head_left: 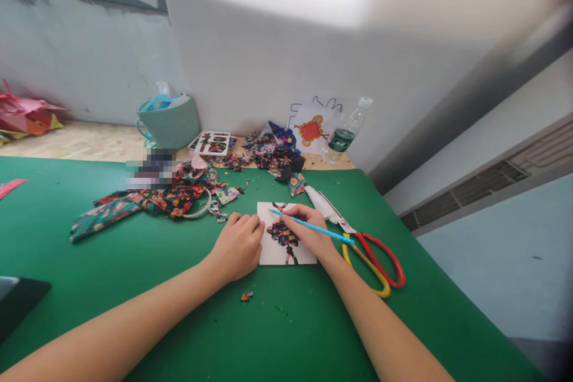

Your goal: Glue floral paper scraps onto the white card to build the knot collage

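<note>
A square white card (267, 253) lies on the green table, with dark floral fabric pieces (283, 233) on it in a knot-like shape with strands above and below. My left hand (239, 245) is closed, its curled fingers against the card's left edge. Over the card's right part, my right hand (311, 230) pinches a light blue pen (320, 228). The pen's tip points left near the card's top, and its other end sticks out past my wrist. Whether the tip touches the card I cannot tell.
Scissors (358, 236) with red and yellow handles lie right of the card, beside a crumpled white tissue (321, 203). Floral fabric (179, 194) and scraps (273, 152) lie behind. A teal basket (170, 122), a plastic bottle (347, 134) and a knot drawing (311, 128) stand along the wall.
</note>
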The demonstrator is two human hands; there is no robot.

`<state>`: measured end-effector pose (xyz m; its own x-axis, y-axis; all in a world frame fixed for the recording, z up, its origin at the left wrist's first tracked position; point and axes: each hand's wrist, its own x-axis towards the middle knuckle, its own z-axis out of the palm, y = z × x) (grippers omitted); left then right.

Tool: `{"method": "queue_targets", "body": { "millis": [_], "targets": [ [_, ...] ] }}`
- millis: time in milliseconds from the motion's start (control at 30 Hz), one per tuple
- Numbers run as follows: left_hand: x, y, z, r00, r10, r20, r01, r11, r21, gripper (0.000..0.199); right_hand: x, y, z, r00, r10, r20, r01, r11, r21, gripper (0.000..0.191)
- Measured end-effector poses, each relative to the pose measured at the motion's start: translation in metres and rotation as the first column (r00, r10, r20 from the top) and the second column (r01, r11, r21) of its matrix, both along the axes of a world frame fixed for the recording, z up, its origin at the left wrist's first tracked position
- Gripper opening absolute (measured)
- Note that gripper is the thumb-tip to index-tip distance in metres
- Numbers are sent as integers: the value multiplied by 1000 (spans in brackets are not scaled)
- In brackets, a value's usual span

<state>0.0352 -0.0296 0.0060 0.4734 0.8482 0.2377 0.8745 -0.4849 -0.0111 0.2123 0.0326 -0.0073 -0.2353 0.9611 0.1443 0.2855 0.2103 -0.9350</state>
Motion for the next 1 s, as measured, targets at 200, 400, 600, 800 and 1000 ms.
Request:
{"method": "queue_targets", "body": {
  "millis": [200, 400, 600, 800, 1000],
  "targets": [
    [0, 0, 0, 1000, -19, -3, 20, 1000, 12, 29, 1, 1, 0, 1000, 15, -6, -15, 1000, -8, 16],
    [0, -2, 2, 1000, -14, -11, 14, 999, 39, 24, 1, -3, 1, 999, 51, -13, -51, 998, -35, 15],
    [1, -4, -1, 996, -60, -64, 68, 988, 140, 22, 1, -3, -3, 997, 75, -5, -75, 995, -66, 18],
    [1, -5, -2, 993, -110, -51, 115, 986, 120, 19, 0, -5, 3, 994, 108, 23, -107, 994, -14, 19],
    [1, -5, -1, 992, -119, -36, 122, 988, 100, 19, 1, -6, 4, 987, 145, 67, -146, 989, 1, 23]
  ]
}}
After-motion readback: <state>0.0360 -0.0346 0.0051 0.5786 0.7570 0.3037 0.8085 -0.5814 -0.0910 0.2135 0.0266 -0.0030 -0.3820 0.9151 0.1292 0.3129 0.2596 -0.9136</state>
